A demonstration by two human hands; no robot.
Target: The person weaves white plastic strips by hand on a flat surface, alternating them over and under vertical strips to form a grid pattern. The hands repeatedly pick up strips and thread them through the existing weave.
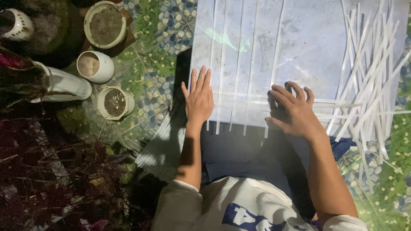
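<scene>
Board [308, 47] | strips [238, 81] lengthwise away | left hand [198, 97] flat, right hand [292, 109] curled, pressing

The left hand [199, 97] lies flat on the board's [308, 47] left edge, the right hand [293, 109] on crossed paper strips [239, 100] mid-board; loose strips [370, 72] pile at right, pots [105, 64] stand on the ground [165, 64] at left

left hand [198, 97] – flat, fingers together, palm down | right hand [293, 110] – fingers curled, fingertips pressing down
</scene>
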